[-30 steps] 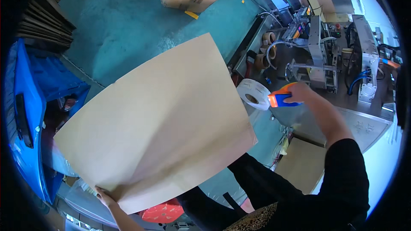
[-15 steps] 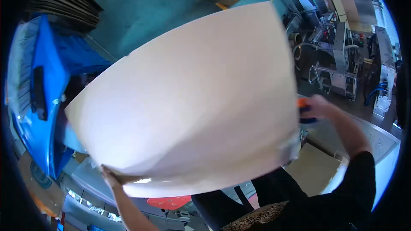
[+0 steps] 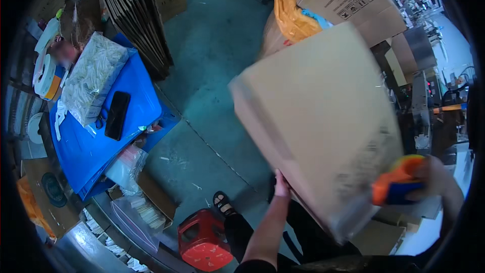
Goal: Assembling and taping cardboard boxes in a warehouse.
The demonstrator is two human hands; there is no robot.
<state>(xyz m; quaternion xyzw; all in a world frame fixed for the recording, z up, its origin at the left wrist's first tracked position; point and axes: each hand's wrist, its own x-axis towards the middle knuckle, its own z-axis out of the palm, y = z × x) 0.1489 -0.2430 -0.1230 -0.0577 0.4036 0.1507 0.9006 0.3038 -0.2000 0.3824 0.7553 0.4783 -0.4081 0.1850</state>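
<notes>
Our left hand (image 3: 281,182) presses flat, fingers together, against the near lower edge of the cardboard box (image 3: 323,121), propping it tilted in the air. To the right of those fingers, our right hand (image 3: 434,179) is clamped on the orange-and-blue tape dispenser (image 3: 399,186), touching the box's lower corner. Below sits a red stool (image 3: 204,240); far left lies a blue sheet (image 3: 91,141) bearing a black phone (image 3: 117,115).

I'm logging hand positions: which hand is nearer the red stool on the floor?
Left. The left hand props the cardboard box from below, just up and right of the red stool. The right hand holds the orange tape dispenser at the box's far right side.
</notes>
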